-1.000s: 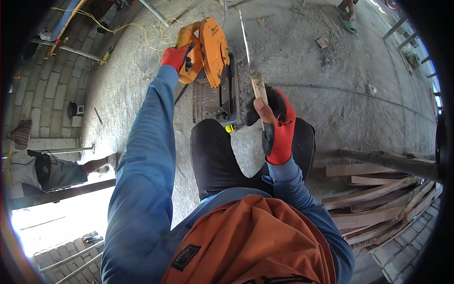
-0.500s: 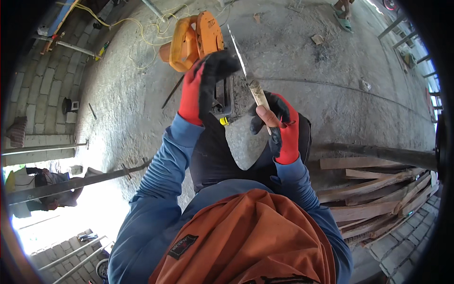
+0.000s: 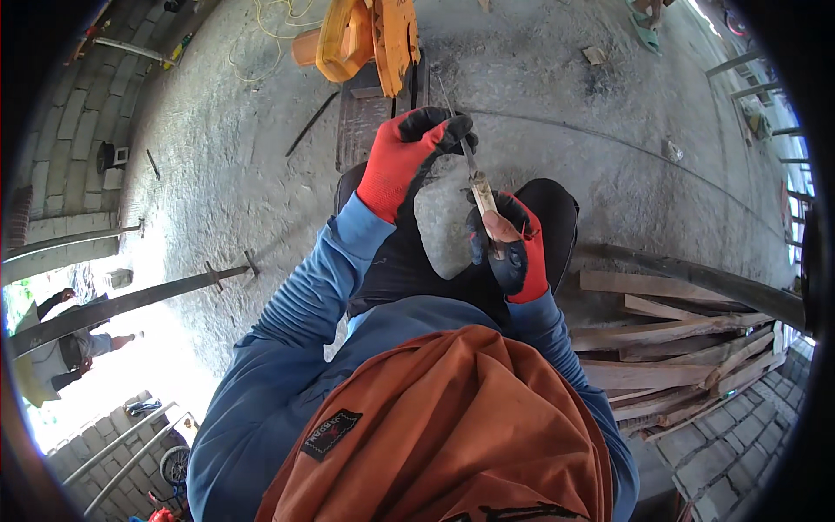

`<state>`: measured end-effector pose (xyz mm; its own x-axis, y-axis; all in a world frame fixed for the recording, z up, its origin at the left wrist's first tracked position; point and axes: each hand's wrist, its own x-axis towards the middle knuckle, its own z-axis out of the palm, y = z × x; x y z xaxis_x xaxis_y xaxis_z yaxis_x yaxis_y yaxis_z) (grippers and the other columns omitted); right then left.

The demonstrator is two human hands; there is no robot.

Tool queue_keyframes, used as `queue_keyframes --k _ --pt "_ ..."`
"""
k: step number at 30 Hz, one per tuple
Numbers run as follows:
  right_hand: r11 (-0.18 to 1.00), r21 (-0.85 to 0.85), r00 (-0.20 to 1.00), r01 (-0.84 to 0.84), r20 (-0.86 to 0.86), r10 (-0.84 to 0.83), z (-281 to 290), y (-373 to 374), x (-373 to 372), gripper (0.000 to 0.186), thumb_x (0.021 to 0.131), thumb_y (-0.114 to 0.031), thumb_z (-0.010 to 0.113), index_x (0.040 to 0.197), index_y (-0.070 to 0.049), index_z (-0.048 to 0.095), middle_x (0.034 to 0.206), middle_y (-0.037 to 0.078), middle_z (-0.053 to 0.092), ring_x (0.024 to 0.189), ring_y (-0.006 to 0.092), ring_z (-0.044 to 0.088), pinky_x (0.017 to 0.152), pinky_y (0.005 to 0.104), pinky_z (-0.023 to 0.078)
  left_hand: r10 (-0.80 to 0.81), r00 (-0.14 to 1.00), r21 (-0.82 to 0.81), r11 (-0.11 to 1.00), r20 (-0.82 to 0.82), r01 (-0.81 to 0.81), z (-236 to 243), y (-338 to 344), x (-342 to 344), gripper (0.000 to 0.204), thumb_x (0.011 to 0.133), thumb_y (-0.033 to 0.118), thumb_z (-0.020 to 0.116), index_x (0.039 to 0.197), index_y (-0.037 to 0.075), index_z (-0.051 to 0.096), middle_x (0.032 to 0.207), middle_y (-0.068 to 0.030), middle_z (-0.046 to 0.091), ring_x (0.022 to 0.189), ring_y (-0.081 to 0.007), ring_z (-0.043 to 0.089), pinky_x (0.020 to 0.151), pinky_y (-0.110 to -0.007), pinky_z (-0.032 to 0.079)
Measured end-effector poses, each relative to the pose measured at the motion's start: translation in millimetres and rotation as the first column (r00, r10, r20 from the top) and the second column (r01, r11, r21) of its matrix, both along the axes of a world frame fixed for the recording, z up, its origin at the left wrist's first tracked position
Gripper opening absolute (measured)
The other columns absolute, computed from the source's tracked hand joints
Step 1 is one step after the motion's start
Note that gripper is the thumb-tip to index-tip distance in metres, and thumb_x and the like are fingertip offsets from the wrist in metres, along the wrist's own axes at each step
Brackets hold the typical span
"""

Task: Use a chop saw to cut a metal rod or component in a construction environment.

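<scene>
A long, narrow-bladed knife [image 3: 479,189] with a pale wooden handle points away from me, above the gap between my knees. My right hand [image 3: 519,252], in a red glove with black palm and fingers, is closed round the handle. Its bare thumb lies along the wood. My left hand [image 3: 409,157], gloved alike, has its fingers pinched on the blade partway along, hiding part of it. The thin tip shows beyond those fingers.
An orange cut-off saw [image 3: 396,43] stands ahead on its base [image 3: 352,122], a dark rod [image 3: 311,124] beside it. Stacked timber [image 3: 648,374] and a dark beam [image 3: 704,280] lie right. A metal bar [image 3: 130,306] crosses at left; a person [image 3: 74,344] is beyond. A sandalled foot [image 3: 645,30] shows far right.
My left hand has come down and right, from near the saw onto the knife blade. My right hand keeps the handle. The view has shifted, so the saw sits nearer the top edge.
</scene>
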<state>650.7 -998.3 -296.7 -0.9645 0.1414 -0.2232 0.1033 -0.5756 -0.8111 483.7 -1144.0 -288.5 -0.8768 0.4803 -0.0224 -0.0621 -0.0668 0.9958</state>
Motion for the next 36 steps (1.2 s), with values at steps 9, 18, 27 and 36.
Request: queue_keyframes --k 9,18,27,36 --pt "0.999 0.042 1.0 0.014 -0.005 -0.013 -8 -5 5 0.038 0.092 -0.029 0.066 0.113 0.002 0.063 0.085 0.002 0.065 0.068 0.0077 0.055 0.06 0.0229 0.042 -0.007 0.999 0.004 1.0 -0.031 0.007 35 1 17 0.013 0.092 0.006 0.063 0.101 -0.002 0.067 0.085 0.0018 0.067 0.078 -0.0048 0.056 0.07 -0.022 0.046" --pt "0.987 -0.157 0.998 -0.027 -0.053 0.019 -6 -7 10 0.042 0.096 -0.03 0.056 0.12 0.004 0.059 0.08 0.003 0.061 0.064 0.0085 0.053 0.056 0.0238 0.041 -0.096 0.979 0.058 0.992 -0.179 0.108 52 4 21 0.017 0.093 0.005 0.06 0.106 -0.004 0.066 0.088 -0.003 0.069 0.084 -0.007 0.061 0.075 -0.023 0.049" --pt "0.948 -0.312 0.998 -0.057 -0.049 0.044 -3 -2 7 0.049 0.101 -0.04 0.043 0.122 0.003 0.055 0.075 0.006 0.059 0.05 0.0114 0.049 0.046 0.0253 0.04 -0.07 0.993 0.012 0.997 -0.091 0.072 34 4 19 0.016 0.091 0.001 0.059 0.106 -0.004 0.064 0.089 -0.0027 0.068 0.083 -0.0081 0.061 0.076 -0.023 0.049" --pt "0.981 0.125 0.989 0.149 -0.004 -0.149 11 -19 4 0.046 0.099 -0.04 0.049 0.117 0.001 0.058 0.072 0.006 0.061 0.049 0.0097 0.052 0.045 0.0244 0.039 -0.033 0.999 0.123 0.992 -0.023 0.036 23 10 17 0.013 0.089 -0.004 0.057 0.099 -0.003 0.065 0.086 -0.0036 0.068 0.08 -0.0095 0.063 0.075 -0.024 0.05"
